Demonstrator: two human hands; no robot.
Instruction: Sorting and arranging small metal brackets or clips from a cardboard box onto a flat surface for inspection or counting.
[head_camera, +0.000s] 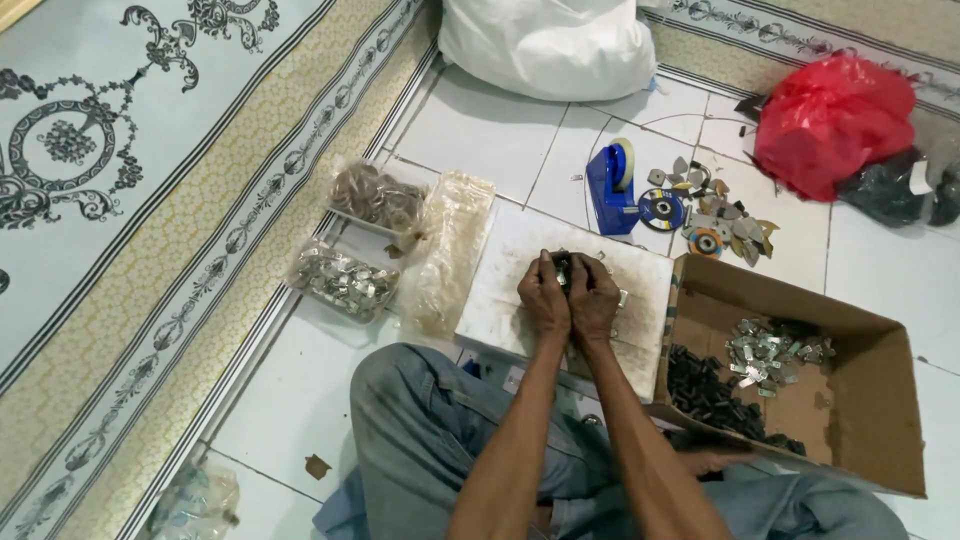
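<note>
Near the far edge of the white board (520, 300), the left hand (544, 300) and right hand (594, 300) pinch one small metal piece (562, 272) between closed fingers; pressing squarely against the board would likely steady it.

Both hands, left hand (543, 297) and right hand (594, 297), pinch a small metal part (563, 272) together over a white board (520, 250), beside a cardboard box (880, 400) of clips.

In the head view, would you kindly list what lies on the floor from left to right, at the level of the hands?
Patterned carpet → bag of silver metal pieces → clear plastic bag → white board, with left hand and right hand together on a small metal part → cardboard box of metal pieces.
</note>
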